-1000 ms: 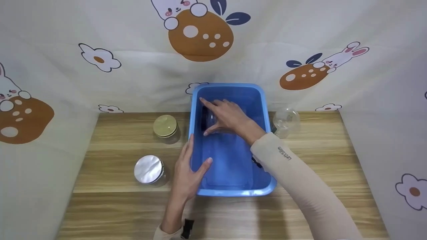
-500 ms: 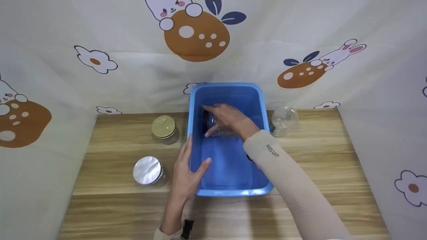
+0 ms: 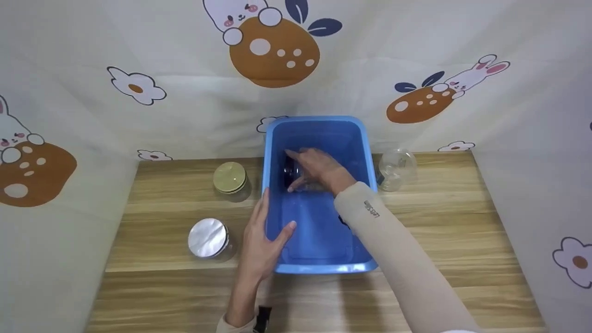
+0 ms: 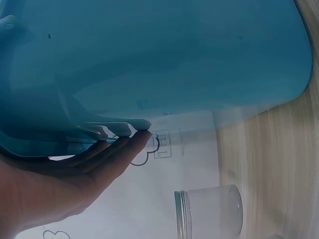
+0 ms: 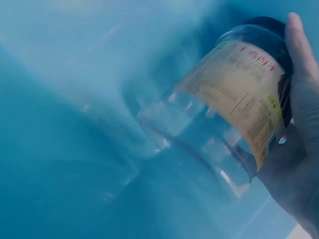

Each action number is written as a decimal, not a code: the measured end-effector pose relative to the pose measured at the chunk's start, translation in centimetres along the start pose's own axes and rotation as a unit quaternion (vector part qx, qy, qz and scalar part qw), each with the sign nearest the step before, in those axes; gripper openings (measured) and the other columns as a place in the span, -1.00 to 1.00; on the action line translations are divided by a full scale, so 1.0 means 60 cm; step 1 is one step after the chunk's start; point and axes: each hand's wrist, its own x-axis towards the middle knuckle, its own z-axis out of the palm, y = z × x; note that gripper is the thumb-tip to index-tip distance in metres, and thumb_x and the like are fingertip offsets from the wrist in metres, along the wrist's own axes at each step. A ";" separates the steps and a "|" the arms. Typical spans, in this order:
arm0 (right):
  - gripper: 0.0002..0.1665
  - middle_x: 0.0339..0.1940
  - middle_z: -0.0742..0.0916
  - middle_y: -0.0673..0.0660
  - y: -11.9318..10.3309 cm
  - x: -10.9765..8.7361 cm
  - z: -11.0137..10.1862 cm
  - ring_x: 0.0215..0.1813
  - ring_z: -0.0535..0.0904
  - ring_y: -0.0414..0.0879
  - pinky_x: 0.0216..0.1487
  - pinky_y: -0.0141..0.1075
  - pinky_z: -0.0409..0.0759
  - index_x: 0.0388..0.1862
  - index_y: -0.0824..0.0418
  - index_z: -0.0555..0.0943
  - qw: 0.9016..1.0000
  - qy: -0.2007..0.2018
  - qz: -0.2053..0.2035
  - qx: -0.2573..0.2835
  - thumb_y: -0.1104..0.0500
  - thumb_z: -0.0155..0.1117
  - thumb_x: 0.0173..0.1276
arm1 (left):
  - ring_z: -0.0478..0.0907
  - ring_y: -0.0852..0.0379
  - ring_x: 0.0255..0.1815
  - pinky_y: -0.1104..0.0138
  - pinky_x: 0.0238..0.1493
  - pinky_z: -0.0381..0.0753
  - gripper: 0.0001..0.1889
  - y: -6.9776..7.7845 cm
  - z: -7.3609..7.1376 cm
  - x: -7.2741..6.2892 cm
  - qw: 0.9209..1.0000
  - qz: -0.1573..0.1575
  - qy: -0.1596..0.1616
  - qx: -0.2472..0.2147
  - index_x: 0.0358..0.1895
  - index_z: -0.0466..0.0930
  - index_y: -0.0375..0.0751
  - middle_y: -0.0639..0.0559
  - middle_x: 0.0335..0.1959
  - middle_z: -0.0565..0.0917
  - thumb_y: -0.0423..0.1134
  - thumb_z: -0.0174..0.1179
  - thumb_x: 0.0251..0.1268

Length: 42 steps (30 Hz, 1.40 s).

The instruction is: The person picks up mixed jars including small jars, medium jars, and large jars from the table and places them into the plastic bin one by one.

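Observation:
Inside the blue plastic bin (image 3: 323,268), my right hand (image 3: 319,166) grips a clear plastic jar with a dark lid (image 3: 290,173). The jar lies on its side near the bin's left wall. Close up in the right wrist view, the jar (image 5: 234,94) has a cream printed label, and the thumb (image 5: 301,50) lies by its lid. My left hand (image 3: 261,245) rests at the bin's left rim, thumb over the inner side. In the left wrist view its straight fingers (image 4: 124,152) touch the outside of the bin wall (image 4: 174,59).
Left of the bin stand a clear jar with a gold lid (image 3: 230,177) and one with a silver lid (image 3: 208,237). A clear empty-looking container (image 3: 397,169) stands behind right. The wooden tabletop (image 3: 162,296) meets a patterned cloth backdrop (image 3: 185,106).
My right hand has shifted slightly towards me and lower in the bin, still on the jar. Its forearm has swung left. The left hand stays at the rim.

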 end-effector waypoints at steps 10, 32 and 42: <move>0.31 0.32 0.51 0.20 -0.003 0.000 0.006 0.32 0.42 0.09 0.43 -0.03 0.32 0.64 0.01 0.00 1.000 -0.006 -0.004 -0.028 -0.42 0.40 0.06 | 0.12 -0.18 0.53 -0.16 0.44 0.13 -0.10 0.000 -0.001 -0.002 1.000 -0.004 -0.003 -0.001 0.61 -0.01 0.14 -0.12 0.56 0.15 0.10 0.29 0.30; 0.31 0.34 0.51 0.22 -0.008 0.011 0.008 0.31 0.44 0.13 0.40 0.01 0.36 0.63 0.07 0.08 0.999 0.010 -0.010 -0.048 -0.43 0.42 0.05 | 0.09 -0.07 0.54 -0.04 0.48 0.13 -0.09 -0.002 -0.003 -0.001 1.000 0.000 -0.006 -0.002 0.61 -0.02 0.12 -0.04 0.58 0.11 0.11 0.30 0.29; 0.31 0.41 0.47 0.18 -0.018 0.008 0.001 0.38 0.40 0.14 0.41 0.09 0.32 0.61 0.02 0.13 0.999 0.018 0.010 -0.050 -0.50 0.38 -0.01 | 0.09 -0.11 0.54 -0.07 0.48 0.11 -0.08 -0.002 -0.002 -0.001 1.000 0.004 -0.007 -0.006 0.61 -0.03 0.09 -0.07 0.59 0.09 -0.01 0.33 0.29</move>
